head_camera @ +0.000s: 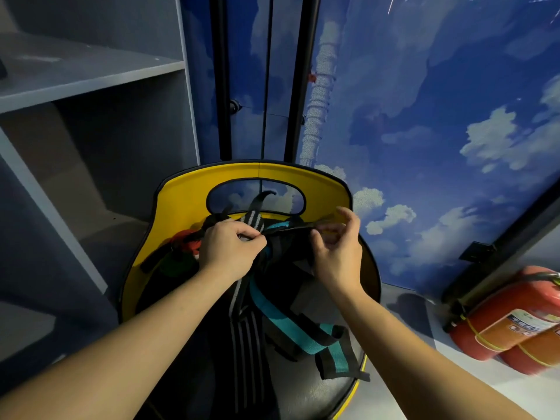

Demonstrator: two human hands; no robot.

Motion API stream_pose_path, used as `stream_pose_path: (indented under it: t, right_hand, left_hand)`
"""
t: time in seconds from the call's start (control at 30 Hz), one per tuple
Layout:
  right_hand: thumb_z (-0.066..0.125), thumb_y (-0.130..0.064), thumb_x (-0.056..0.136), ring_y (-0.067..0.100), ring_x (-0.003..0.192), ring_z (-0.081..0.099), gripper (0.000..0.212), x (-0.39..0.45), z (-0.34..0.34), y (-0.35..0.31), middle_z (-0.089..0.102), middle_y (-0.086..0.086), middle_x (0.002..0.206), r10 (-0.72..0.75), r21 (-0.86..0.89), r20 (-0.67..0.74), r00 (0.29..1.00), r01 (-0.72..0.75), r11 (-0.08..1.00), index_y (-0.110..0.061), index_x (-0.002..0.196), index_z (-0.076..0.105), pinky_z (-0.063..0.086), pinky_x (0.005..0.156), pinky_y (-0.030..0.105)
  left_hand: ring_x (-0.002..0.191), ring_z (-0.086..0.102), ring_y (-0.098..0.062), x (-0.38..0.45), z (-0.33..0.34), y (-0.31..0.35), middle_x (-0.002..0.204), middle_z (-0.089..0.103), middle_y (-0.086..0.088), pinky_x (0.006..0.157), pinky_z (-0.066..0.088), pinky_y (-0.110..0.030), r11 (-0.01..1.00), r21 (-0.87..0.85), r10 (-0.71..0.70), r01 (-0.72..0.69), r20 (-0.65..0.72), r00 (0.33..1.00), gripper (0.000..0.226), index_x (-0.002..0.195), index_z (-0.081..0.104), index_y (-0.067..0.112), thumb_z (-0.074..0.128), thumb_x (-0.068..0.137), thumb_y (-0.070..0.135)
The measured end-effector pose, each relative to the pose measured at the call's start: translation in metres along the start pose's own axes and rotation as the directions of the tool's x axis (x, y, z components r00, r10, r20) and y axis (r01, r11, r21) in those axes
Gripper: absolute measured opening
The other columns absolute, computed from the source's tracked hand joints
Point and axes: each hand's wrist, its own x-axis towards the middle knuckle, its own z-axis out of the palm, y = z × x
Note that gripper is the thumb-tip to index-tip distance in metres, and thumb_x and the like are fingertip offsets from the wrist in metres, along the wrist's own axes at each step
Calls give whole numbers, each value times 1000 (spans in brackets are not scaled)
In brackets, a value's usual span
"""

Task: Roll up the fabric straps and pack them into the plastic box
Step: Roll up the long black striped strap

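Several fabric straps lie in a heap on a yellow-backed chair point(181, 192) with a black seat. A black-and-teal strap point(291, 325) trails over the seat toward me, beside a black strap with grey stripes point(245, 338). My left hand point(230, 247) grips the upper end of the grey-striped strap near the chair back. My right hand point(339, 250) pinches a thin dark strap end point(303, 228) that runs level between both hands. A red-orange strap point(186, 241) and a green one point(174, 263) sit at the left of the seat. No plastic box is in view.
Grey shelves point(75, 77) stand at the left. A wall with blue sky and clouds point(424, 116) rises behind the chair, with black vertical poles point(221, 86). Two red fire extinguishers point(509, 322) lie on the white floor at the right.
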Motion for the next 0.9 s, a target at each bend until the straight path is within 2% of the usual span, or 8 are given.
stream_pose_path:
  t: [0.17,0.27,0.4,0.5,0.57,0.67,0.77,0.9]
  right_hand:
    - [74,-18,91,10,81,66,17,19,-5,0,69,-8,86,-26,-13,-29,999,26,1000,-20,106,68,57,80,37]
    - [76,-21,89,14,79,60,11,21,-7,3,65,-14,82,-132,-71,-17,991,130,989,-24,98,72,54,74,45]
    - [77,-18,88,16,83,60,13,16,-4,-1,59,-18,84,-271,-148,11,962,270,952,-27,96,74,52,73,43]
    - [76,-18,88,15,84,58,12,13,-1,-7,60,-12,85,-328,-195,80,941,337,921,-25,97,74,51,73,37]
    - [76,-18,88,14,85,56,11,13,3,-14,60,-10,86,-365,-209,144,920,389,897,-24,97,74,47,73,31]
    - [75,-19,88,11,86,52,12,15,7,-25,60,-9,87,-402,-219,219,889,447,868,-24,99,73,41,74,24]
    - [75,-20,89,12,91,56,30,16,7,-29,62,-11,93,-395,-181,241,886,441,879,-26,117,66,46,80,28]
    - [74,-33,89,11,106,58,45,16,3,-18,61,-11,106,-158,-172,237,959,202,964,-29,130,55,50,93,32]
  left_hand:
    - [92,64,-15,1,-4,-2,92,69,13,78,57,-35,1000,-17,11,-11,28,1000,4,80,78,33,81,81,36]
    - [112,63,-18,2,-7,-4,109,70,7,91,54,-35,998,-33,55,-54,33,998,14,95,80,31,80,83,38]
    - [142,41,-22,-1,-14,10,148,51,0,112,35,-38,995,-36,100,-98,52,994,42,122,72,34,79,82,45]
    - [145,36,-22,-6,-18,23,157,42,1,116,31,-39,983,34,174,-180,126,977,53,129,67,36,78,80,53]
    - [135,48,-22,-7,-18,27,145,55,1,111,39,-38,960,117,236,-255,154,959,49,121,73,35,79,77,56]
    - [97,66,-17,-5,-13,28,98,69,12,84,52,-34,939,113,315,-324,91,945,26,97,81,27,81,79,46]
    - [92,59,-5,-2,-12,27,91,67,15,80,47,-26,978,20,205,-206,52,977,15,90,81,24,80,83,37]
    - [84,55,2,2,-15,25,87,65,19,68,40,-18,986,-164,-14,36,133,991,8,89,77,27,79,86,35]
